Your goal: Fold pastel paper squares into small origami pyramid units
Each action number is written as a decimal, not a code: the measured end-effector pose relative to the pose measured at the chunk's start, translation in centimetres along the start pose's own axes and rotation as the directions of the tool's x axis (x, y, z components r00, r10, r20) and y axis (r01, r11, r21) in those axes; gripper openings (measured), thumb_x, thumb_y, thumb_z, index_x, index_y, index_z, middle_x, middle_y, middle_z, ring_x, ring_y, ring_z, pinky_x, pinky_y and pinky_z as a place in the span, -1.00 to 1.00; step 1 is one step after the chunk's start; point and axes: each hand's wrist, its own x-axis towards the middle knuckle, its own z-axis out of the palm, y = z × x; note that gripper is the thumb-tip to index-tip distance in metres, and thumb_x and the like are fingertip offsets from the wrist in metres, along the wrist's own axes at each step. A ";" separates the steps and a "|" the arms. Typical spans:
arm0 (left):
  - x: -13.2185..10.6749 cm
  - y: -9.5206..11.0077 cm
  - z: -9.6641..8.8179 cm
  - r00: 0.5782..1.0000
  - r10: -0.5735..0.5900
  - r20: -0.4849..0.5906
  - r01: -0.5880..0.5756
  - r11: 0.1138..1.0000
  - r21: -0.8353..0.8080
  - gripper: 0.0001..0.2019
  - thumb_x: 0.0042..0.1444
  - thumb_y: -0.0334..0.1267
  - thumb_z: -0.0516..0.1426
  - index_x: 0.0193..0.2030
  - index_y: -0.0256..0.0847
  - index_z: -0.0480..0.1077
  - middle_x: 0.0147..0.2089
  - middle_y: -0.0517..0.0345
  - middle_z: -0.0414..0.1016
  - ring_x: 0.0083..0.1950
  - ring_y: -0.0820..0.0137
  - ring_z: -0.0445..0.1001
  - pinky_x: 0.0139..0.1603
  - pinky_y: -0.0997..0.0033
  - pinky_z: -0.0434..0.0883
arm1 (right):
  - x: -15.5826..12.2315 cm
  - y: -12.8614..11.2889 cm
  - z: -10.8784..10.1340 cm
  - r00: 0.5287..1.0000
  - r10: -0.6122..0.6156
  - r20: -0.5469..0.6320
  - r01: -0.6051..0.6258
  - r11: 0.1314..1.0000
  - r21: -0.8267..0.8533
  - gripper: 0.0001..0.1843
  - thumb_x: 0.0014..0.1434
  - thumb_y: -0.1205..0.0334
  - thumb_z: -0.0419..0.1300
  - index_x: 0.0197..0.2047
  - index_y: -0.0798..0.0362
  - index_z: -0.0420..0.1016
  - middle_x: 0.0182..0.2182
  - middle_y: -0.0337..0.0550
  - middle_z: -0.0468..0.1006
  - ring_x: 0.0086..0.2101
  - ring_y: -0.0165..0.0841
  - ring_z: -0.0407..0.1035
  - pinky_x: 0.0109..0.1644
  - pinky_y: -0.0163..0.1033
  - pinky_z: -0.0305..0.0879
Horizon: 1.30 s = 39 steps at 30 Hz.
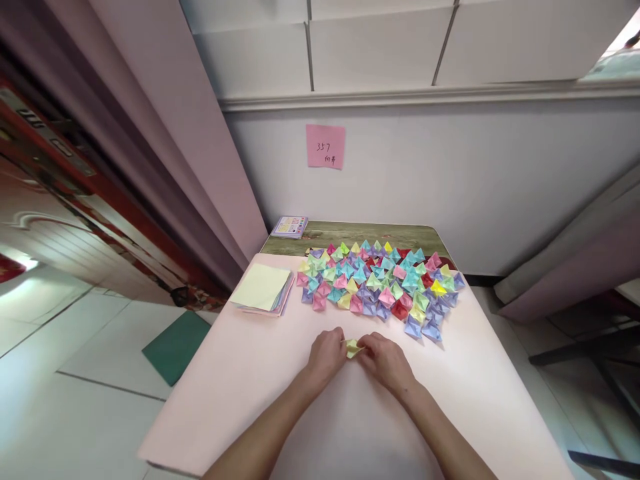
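A small pale yellow folded paper boat (352, 348) is held between my two hands just above the table's near middle. My left hand (328, 352) pinches its left tip, fingers closed. On the other side my right hand (385, 359) grips the right tip between thumb and fingers. Beyond them spreads a pile of folded paper boats (373, 281) in blue, purple, pink, green, yellow and red. To the left lies a stack of square paper sheets (261, 288), pale yellow on top.
The table has a pale pink cover (210, 400) over a wood-patterned top (400, 235). A small packet (290, 227) rests at the far left corner. A pink note (325, 147) is stuck on the wall behind. A green square (176, 347) lies on the floor at left.
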 end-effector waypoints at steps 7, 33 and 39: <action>0.0 0.0 0.3 1.000 0.009 -0.007 -0.009 1.000 -0.005 -0.80 0.19 -0.32 0.00 -0.19 -0.22 0.44 -0.22 -0.06 0.57 -0.17 0.20 0.52 -0.26 0.35 0.28 | -0.4 -0.2 0.5 0.998 -0.070 0.000 0.070 0.996 -0.051 -0.82 0.24 0.37 0.08 -0.32 0.00 0.49 -0.30 -0.25 0.50 -0.35 -0.43 0.40 -0.30 -0.39 0.13; -1.4 -6.0 3.7 0.862 0.314 -0.398 -0.342 0.940 -0.001 -0.81 0.27 -0.33 -0.06 -0.30 -0.09 0.34 -0.39 0.13 0.50 -0.37 0.33 0.48 -0.34 0.36 0.30 | 18.2 6.5 -9.9 0.813 0.234 -0.533 -0.224 0.971 0.083 -0.82 0.06 0.22 0.12 -0.40 0.07 0.54 -0.49 -0.14 0.58 -0.41 -0.29 0.43 -0.26 -0.26 0.20; -1.3 -6.2 3.7 0.871 0.312 -0.380 -0.330 0.944 0.018 -0.79 0.27 -0.36 -0.07 -0.30 -0.10 0.33 -0.38 0.11 0.51 -0.37 0.32 0.48 -0.35 0.34 0.29 | 19.3 7.3 -9.8 0.809 0.282 -0.516 -0.207 0.958 0.197 -0.72 0.05 0.11 0.18 -0.28 0.11 0.61 -0.53 -0.14 0.60 -0.47 -0.29 0.47 -0.31 -0.28 0.28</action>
